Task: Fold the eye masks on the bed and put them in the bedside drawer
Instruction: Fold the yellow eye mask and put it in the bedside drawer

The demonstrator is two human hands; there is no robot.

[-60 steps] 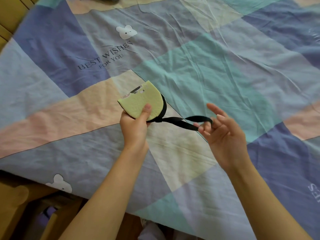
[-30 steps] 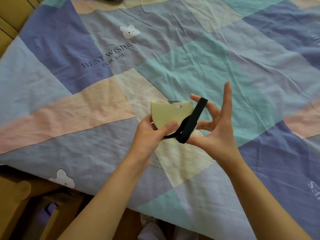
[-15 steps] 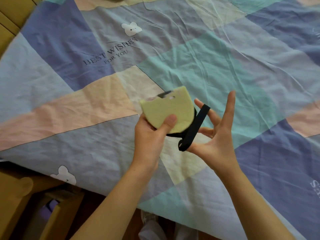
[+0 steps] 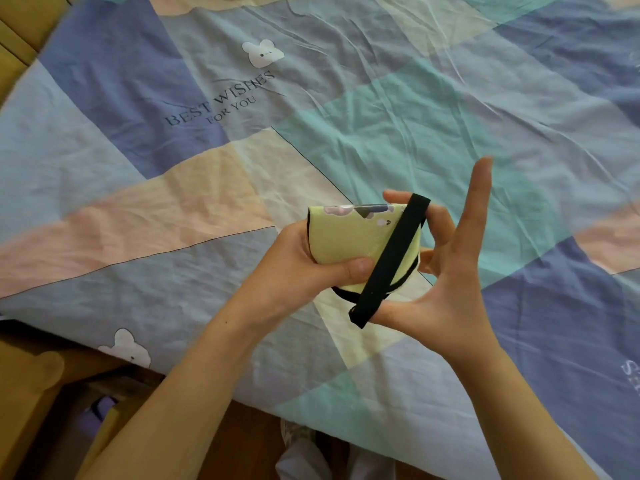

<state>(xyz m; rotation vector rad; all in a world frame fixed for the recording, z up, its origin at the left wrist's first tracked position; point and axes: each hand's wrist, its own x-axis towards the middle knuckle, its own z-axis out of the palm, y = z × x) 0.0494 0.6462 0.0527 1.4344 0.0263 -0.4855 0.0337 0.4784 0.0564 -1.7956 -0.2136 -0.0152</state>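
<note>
Strap wrapped round the folded mask
Left hand (image 4: 298, 265) pinched the eye mask (image 4: 356, 237); right hand (image 4: 446, 271), fingers spread, stretched the strap (image 4: 391, 258) — best kept flat.

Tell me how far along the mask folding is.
Done: the mask is folded in half, gripped by the left hand. In hand: the right hand stretches the strap across it. Left: finishing the wrap, then the drawer, which is not in view.
</note>
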